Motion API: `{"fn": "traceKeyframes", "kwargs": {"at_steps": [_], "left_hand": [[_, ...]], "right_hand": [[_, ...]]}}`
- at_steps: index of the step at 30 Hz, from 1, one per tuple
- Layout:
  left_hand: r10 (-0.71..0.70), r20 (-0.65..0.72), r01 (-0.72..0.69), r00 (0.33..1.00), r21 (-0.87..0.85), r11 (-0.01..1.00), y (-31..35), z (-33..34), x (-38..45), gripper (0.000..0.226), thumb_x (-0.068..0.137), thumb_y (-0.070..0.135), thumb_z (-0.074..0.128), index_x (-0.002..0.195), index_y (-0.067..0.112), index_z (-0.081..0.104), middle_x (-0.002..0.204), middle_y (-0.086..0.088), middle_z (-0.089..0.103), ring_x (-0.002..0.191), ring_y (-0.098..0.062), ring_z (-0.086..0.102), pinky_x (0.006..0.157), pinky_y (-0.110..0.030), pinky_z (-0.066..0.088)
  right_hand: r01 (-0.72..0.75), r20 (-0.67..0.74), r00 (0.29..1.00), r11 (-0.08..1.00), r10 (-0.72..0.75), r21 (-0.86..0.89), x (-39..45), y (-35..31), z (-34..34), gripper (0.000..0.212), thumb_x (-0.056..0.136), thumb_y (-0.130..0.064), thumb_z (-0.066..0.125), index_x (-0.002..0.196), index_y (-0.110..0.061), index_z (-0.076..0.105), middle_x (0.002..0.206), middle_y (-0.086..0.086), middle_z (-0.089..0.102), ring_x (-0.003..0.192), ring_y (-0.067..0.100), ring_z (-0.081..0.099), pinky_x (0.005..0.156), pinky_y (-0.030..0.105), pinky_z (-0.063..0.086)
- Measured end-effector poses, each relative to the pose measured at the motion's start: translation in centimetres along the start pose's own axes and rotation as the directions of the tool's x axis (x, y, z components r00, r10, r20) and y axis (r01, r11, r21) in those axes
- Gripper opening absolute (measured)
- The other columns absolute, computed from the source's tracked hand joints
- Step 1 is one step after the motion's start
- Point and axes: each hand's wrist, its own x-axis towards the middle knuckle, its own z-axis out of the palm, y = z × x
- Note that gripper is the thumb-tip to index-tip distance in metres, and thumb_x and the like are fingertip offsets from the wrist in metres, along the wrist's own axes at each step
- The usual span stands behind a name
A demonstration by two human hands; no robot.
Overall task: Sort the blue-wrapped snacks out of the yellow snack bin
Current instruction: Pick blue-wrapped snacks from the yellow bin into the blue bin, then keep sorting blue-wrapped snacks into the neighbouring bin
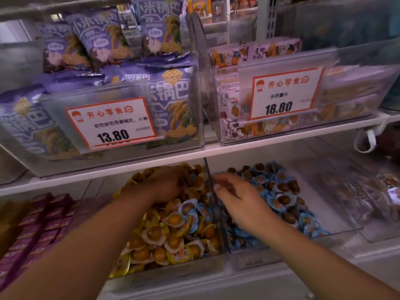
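Sorting well means I pinch only the blue-wrapped snacks (pixel 195 210), a few glossy round packs lying among yellow ones in the yellow snack bin (pixel 164 271), against the clear divider (pixel 211 191). Left hand (pixel 167 186) digs into the pile, fingers hidden, grip unclear. Right hand (pixel 240 199) hovers loosely curled, apparently empty, over the blue bin (pixel 249 259).

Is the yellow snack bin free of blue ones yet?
No. Several blue-wrapped snacks lie among the yellow ones in the yellow bin.
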Motion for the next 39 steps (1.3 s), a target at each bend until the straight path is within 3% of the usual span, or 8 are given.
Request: {"fn": "traceKeyframes", "kwargs": {"at_steps": [5, 8, 11, 14, 20, 26, 32, 39], "left_hand": [[0.055, 0.317, -0.020, 0.947, -0.114, 0.993, -1.6, -3.6, -4.1, 0.020, 0.083, 0.019, 0.072, 0.101, 0.026, 0.074, 0.088, 0.018, 0.063, 0.082, 0.000, 0.059, 0.073, -0.018, 0.047], [-0.008, 0.154, 0.045, 0.988, -0.237, 0.971, -1.7, -3.8, -4.3, 0.021, 0.083, 0.031, 0.065, 0.102, 0.025, 0.073, 0.094, 0.006, 0.071, 0.085, -0.003, 0.064, 0.077, -0.026, 0.052], [-0.288, -0.052, 0.257, 0.956, -0.318, 0.913, -0.2, -1.8, -2.0, 0.022, 0.093, 0.043, 0.053, 0.104, 0.031, 0.068, 0.097, 0.007, 0.071, 0.090, -0.012, 0.067, 0.080, -0.028, 0.054], [-0.251, -0.143, 0.235, 0.957, -0.123, 0.964, 1.5, 0.6, 0.9, 0.033, 0.092, 0.051, 0.050, 0.110, 0.028, 0.065, 0.110, -0.002, 0.068, 0.101, -0.022, 0.064, 0.083, -0.031, 0.051], [-0.250, -0.099, 0.266, 0.963, 0.209, 0.941, 1.1, 2.8, 3.1, 0.046, 0.095, 0.046, 0.056, 0.133, 0.020, 0.052, 0.135, -0.013, 0.052, 0.124, -0.033, 0.049, 0.100, -0.044, 0.043], [-0.160, -0.157, 0.186, 0.975, 0.167, 0.968, 0.9, 3.7, 2.9, 0.038, 0.097, 0.040, 0.052, 0.129, 0.021, 0.055, 0.132, -0.008, 0.055, 0.119, -0.029, 0.053, 0.097, -0.040, 0.044], [-0.142, -0.055, 0.126, 0.988, -0.228, 0.965, -0.1, 2.3, 2.2, 0.030, 0.087, 0.046, 0.060, 0.113, 0.032, 0.067, 0.113, 0.005, 0.068, 0.103, -0.016, 0.063, 0.080, -0.029, 0.049], [-0.230, 0.141, 0.241, 0.963, -0.065, 0.968, 0.5, 1.7, 4.2, 0.045, 0.087, 0.026, 0.056, 0.132, 0.024, 0.056, 0.132, -0.006, 0.060, 0.115, -0.024, 0.058, 0.094, -0.035, 0.050]], "right_hand": [[-0.027, -0.032, 0.999, 0.997, 0.024, -0.075, -0.5, 1.5, -1.2, 0.019, 0.100, -0.030, 0.051, 0.113, -0.031, 0.065, 0.106, -0.012, 0.066, 0.101, 0.002, 0.060, 0.087, 0.023, 0.051], [0.016, -0.028, 0.999, 0.992, -0.020, -0.125, -0.8, 1.5, -0.8, 0.023, 0.100, -0.029, 0.053, 0.118, -0.025, 0.067, 0.106, -0.009, 0.066, 0.098, 0.004, 0.062, 0.086, 0.026, 0.053], [0.095, -0.008, 0.995, 0.969, -0.099, -0.228, -1.2, 1.2, -0.5, 0.023, 0.099, -0.029, 0.053, 0.118, -0.025, 0.066, 0.109, -0.009, 0.062, 0.100, 0.003, 0.058, 0.084, 0.013, 0.046], [0.145, 0.003, 0.989, 0.956, -0.149, -0.255, -1.4, 1.0, -0.4, 0.023, 0.098, -0.030, 0.054, 0.118, -0.027, 0.066, 0.108, -0.011, 0.059, 0.100, 0.001, 0.056, 0.085, 0.011, 0.044], [0.172, 0.006, 0.984, 0.950, -0.176, -0.262, -0.9, 1.3, -0.2, 0.022, 0.098, -0.029, 0.054, 0.116, -0.027, 0.066, 0.106, -0.014, 0.057, 0.100, 0.001, 0.056, 0.087, 0.020, 0.048], [0.178, 0.015, 0.983, 0.945, -0.181, -0.275, -0.8, 1.4, -0.1, 0.023, 0.098, -0.032, 0.053, 0.117, -0.029, 0.065, 0.102, -0.013, 0.056, 0.094, 0.002, 0.056, 0.085, 0.025, 0.050], [0.179, 0.017, 0.983, 0.946, -0.182, -0.271, -0.9, 1.3, -0.2, 0.022, 0.097, -0.031, 0.054, 0.115, -0.029, 0.065, 0.101, -0.012, 0.057, 0.094, 0.004, 0.057, 0.085, 0.032, 0.052], [0.173, 0.019, 0.985, 0.946, -0.174, -0.273, -1.0, 1.4, -0.1, 0.022, 0.098, -0.031, 0.053, 0.117, -0.029, 0.064, 0.103, -0.013, 0.056, 0.095, 0.003, 0.057, 0.084, 0.031, 0.053]]}}
